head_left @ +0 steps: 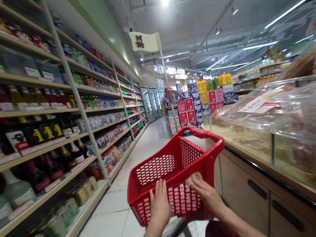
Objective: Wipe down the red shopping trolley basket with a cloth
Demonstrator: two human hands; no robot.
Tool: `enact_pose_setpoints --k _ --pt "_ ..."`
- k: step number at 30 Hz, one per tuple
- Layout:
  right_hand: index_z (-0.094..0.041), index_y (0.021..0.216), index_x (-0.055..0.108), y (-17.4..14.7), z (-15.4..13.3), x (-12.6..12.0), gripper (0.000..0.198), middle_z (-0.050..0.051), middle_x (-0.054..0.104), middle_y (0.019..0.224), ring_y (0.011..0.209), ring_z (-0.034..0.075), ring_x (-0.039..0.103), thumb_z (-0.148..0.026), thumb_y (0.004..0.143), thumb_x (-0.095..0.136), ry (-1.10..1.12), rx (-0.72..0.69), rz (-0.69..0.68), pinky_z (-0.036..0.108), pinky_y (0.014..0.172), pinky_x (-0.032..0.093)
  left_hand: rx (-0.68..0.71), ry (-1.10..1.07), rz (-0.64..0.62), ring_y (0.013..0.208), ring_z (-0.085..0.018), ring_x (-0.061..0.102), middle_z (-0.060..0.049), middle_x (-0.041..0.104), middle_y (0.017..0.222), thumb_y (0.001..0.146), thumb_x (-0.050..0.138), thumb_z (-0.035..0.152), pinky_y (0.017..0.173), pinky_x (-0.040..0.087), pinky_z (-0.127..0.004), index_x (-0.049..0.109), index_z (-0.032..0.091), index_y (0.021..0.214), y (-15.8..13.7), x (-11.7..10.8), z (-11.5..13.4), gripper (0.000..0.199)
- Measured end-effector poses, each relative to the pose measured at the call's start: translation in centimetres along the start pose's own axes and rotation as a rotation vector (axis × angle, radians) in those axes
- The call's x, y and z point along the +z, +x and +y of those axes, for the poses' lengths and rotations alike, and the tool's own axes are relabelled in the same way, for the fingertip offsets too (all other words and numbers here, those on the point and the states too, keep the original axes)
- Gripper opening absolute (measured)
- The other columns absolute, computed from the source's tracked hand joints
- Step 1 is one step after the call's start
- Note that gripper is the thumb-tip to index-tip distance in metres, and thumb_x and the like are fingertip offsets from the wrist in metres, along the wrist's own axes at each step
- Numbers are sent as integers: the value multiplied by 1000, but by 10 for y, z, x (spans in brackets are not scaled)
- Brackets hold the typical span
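A red plastic shopping cart basket (152,168) with perforated walls stands right in front of me, its handle (203,133) toward the right. My left hand (160,202) lies against the near side wall, fingers stretched up toward the rim, holding nothing. Against the same wall farther right, my right hand (205,192) presses a crumpled beige cloth (194,179) just under the rim. Its fingers cover part of the cloth. No goods show inside the visible part of the basket.
Shelves (36,112) of bottles and cans line the left side. On the right runs a wooden counter (237,174) with clear bins on top. Stacked drink cartons (188,111) stand ahead, beside a pole with a bear flag (145,41). A tiled aisle (146,142) leads to glass-door coolers (150,99).
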State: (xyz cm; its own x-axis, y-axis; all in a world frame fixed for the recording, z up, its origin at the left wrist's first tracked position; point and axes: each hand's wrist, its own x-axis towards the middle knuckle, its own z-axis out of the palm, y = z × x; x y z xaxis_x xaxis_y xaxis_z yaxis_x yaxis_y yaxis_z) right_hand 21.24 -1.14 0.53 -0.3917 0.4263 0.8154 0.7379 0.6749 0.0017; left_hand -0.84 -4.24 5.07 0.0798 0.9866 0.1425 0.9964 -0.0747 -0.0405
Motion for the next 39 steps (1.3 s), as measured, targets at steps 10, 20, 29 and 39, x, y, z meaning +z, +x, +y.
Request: enact_pose_setpoints --k 10,20,29,39 --pt "-23 105 60 -22 -17 36 36 4 60 109 108 18 50 -7 77 43 -4 13 -88 30 87 47 34 -132 13 130 -16 7 -4 12 143 55 36 5 106 10 -35 16 10 133 -3 0 -11 81" --pt "-20 112 55 13 -39 42 40 5 56 115 118 16 39 -4 81 36 26 -24 49 32 94 41 3 -91 76 130 -16 8 -3 16 142 57 37 10 106 7 -38 20 12 132 -7 12 -28 78" --pt "-18 113 54 39 -67 47 36 6 53 119 122 18 33 -8 84 34 93 -42 81 36 97 39 -82 -78 64 130 -17 9 -7 17 142 58 36 7 106 9 -35 20 7 132 -9 13 -45 76" --pt "-19 109 56 26 -114 73 32 3 55 117 118 14 39 -10 84 38 159 -164 -113 28 97 38 -164 -336 13 128 -15 20 -10 29 137 56 36 2 106 16 -29 30 5 128 -25 6 -101 72"
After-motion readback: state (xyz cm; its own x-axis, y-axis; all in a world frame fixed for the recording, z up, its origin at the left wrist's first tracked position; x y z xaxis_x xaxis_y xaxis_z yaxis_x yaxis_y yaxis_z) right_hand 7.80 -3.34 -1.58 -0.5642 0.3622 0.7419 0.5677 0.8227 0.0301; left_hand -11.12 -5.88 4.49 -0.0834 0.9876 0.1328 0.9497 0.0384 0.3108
